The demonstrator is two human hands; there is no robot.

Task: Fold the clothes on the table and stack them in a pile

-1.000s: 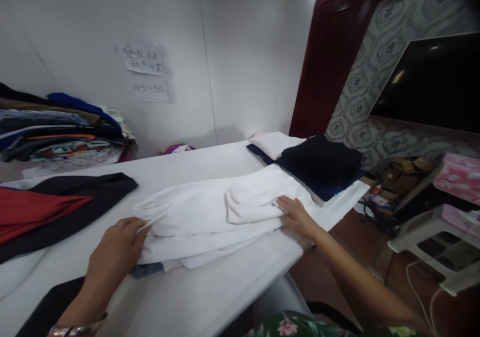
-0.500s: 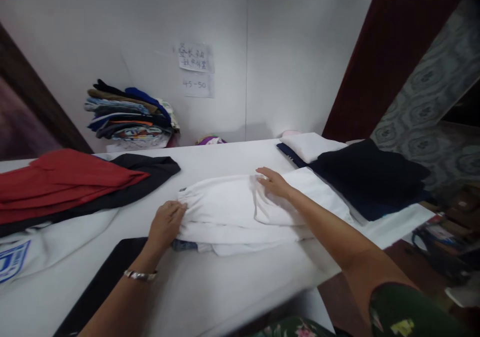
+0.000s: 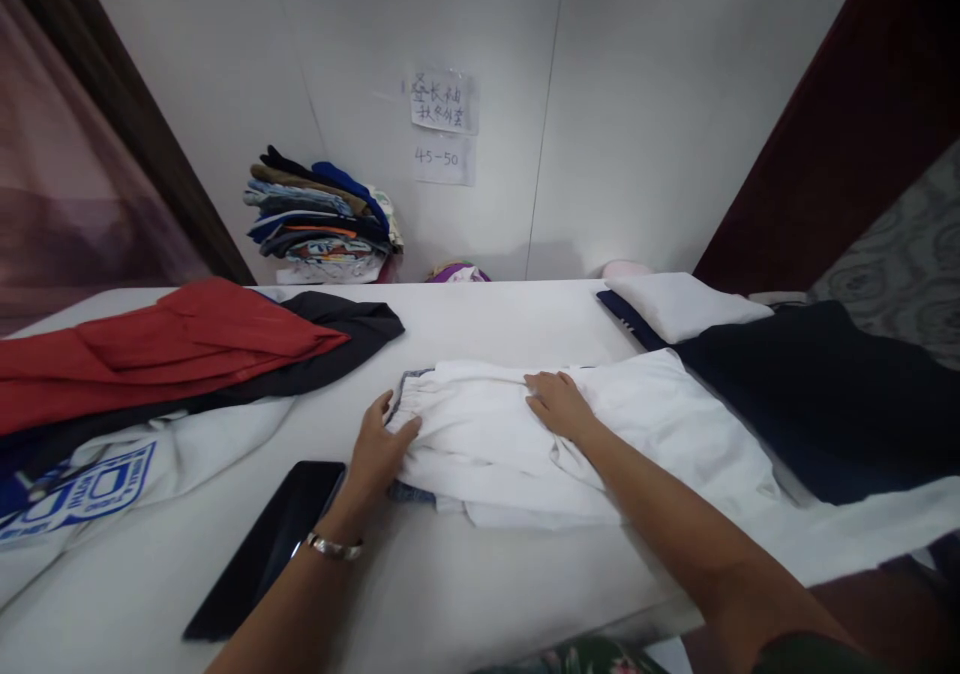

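Observation:
White trousers (image 3: 480, 424) with a gathered elastic waistband lie folded on the white table, over a denim piece (image 3: 411, 494) whose edge peeks out at the left. My left hand (image 3: 382, 444) is at the waistband end, thumb and fingers spread apart around its edge. On the middle of the white cloth rests my right hand (image 3: 561, 404), palm down with its fingers stretched out. Small creases run beneath that hand and forearm. More white fabric (image 3: 697, 424) extends to the right, partly behind my right arm.
A black phone or tablet (image 3: 270, 544) lies by my left forearm. Red (image 3: 172, 344) and dark garments and a white printed one (image 3: 127, 474) are at left. Dark folded clothes (image 3: 825, 394) lie right; a clothing stack (image 3: 322, 219) stands at the wall (image 3: 637, 104).
My left thumb and fingers have spread apart at the waistband. The fold under my right hand looks flatter, with more denim edge visible. The view has turned left.

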